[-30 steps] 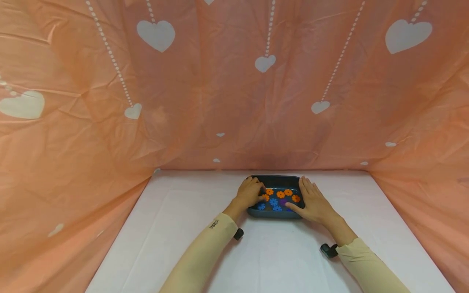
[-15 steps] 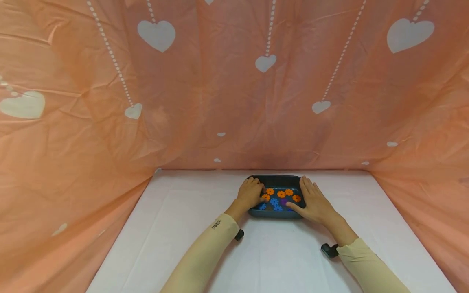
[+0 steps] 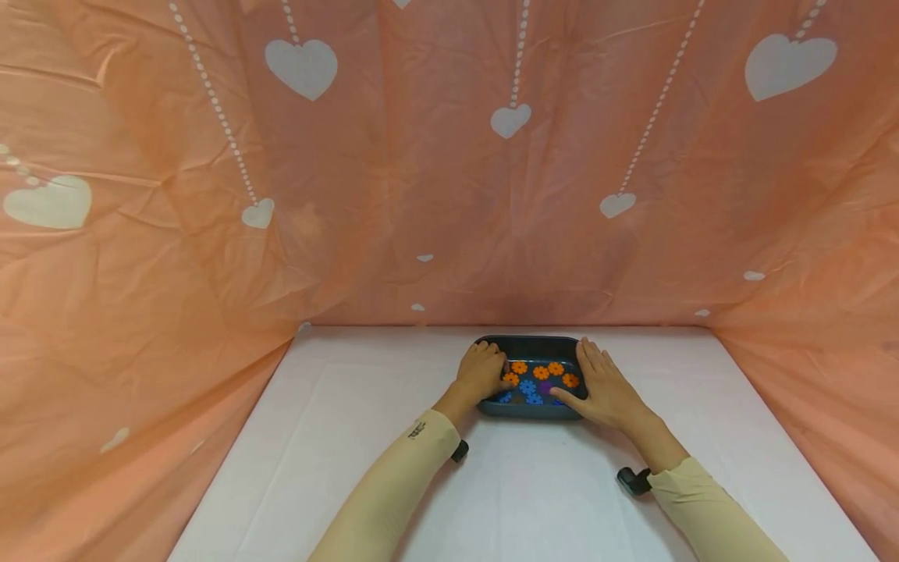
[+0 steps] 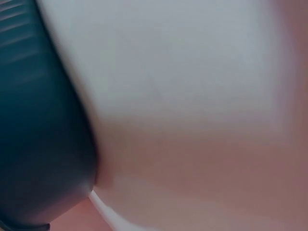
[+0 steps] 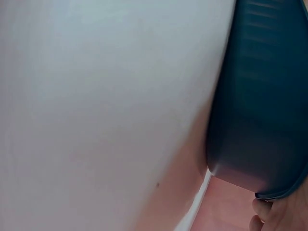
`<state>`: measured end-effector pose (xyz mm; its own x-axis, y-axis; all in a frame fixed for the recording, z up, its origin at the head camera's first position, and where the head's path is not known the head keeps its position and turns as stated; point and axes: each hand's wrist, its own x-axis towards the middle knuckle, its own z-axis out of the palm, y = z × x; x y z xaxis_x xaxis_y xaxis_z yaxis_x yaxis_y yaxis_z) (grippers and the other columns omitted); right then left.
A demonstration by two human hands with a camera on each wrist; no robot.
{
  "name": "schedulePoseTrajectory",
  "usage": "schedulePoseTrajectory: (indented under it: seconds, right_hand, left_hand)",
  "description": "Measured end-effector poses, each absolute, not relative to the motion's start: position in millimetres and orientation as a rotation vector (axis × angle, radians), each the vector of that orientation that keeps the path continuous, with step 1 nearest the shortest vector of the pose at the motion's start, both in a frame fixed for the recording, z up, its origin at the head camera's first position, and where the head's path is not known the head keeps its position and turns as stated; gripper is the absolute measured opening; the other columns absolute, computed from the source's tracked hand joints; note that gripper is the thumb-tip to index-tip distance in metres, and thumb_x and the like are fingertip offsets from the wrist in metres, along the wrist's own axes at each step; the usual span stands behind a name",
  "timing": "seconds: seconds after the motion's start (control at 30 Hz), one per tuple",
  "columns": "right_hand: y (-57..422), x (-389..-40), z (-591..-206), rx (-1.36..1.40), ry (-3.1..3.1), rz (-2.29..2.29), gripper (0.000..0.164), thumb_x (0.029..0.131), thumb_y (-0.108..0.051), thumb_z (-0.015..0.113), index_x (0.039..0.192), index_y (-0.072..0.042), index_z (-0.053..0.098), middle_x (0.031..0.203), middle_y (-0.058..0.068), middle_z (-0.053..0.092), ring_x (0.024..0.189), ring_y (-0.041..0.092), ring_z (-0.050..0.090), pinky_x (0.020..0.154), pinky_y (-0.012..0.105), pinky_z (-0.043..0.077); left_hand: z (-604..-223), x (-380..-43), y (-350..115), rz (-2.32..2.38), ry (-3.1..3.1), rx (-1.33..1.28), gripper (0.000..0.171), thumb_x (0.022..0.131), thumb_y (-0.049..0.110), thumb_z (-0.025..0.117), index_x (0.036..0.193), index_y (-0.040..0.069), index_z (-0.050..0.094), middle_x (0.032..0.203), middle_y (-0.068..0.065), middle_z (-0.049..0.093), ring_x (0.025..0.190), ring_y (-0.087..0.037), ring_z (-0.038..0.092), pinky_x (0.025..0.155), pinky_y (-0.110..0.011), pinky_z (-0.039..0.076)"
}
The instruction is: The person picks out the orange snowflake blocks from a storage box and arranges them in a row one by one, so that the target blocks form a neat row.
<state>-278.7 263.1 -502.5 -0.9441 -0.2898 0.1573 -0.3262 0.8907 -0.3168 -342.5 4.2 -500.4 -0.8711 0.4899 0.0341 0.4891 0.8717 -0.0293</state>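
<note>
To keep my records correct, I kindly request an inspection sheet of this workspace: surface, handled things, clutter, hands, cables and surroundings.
Surface: white table covering, faint creases.
Handled things: dark tray holding orange, blue and purple flower pieces.
Clutter: nothing seen except a tiny dark speck.
Left hand: fingers curled over the tray's left end.
Right hand: fingers straight along its right end, thumb over the inside.
Cables: nothing seen.
Surroundings: orange curtain with white hearts, behind and at both sides.

Peach sheeting, printed with white hearts on dotted strings, rises behind the far edge and along both side edges of a white table.
</note>
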Motion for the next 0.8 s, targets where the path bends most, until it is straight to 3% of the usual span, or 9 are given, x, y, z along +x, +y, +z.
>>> schedulePoseTrajectory:
  seconds: [0.33, 0.6, 0.8]
  right_hand:
    - [261, -280, -500, 0.489, -2.955, 0.526, 0.111, 0.099, -0.064, 0.064, 0.162, 0.017, 0.021, 0.171, 0.037, 0.016, 0.160, 0.052, 0.017, 0.129, 0.062, 0.013]
    - [262, -281, -501, 0.485, -2.961, 0.505, 0.111, 0.100, -0.065, 0.062, 0.162, 0.017, 0.020, 0.171, 0.036, 0.016, 0.160, 0.051, 0.017, 0.129, 0.061, 0.013]
    - [263, -281, -504, 0.482, -2.946, 0.494, 0.111, 0.099, -0.064, 0.064, 0.162, 0.017, 0.021, 0.171, 0.036, 0.018, 0.159, 0.052, 0.019, 0.129, 0.062, 0.015]
  left_hand:
    - [-500, -348, 0, -0.140, -2.974, -0.819, 0.034, 0.095, 0.053, 0.078, 0.111, 0.023, 0.076, 0.119, 0.001, 0.066, 0.118, -0.021, 0.061, 0.110, -0.037, 0.045]
    - [-491, -346, -16, -0.626, -2.903, -0.874, 0.032, 0.097, 0.039, 0.081, 0.118, 0.015, 0.073, 0.126, -0.004, 0.064, 0.124, -0.025, 0.061, 0.114, -0.042, 0.045]
    - [-478, -341, -35, -0.721, -2.852, -0.864, 0.031, 0.097, 0.035, 0.081, 0.120, 0.016, 0.071, 0.130, -0.005, 0.063, 0.126, -0.027, 0.061, 0.115, -0.049, 0.045]
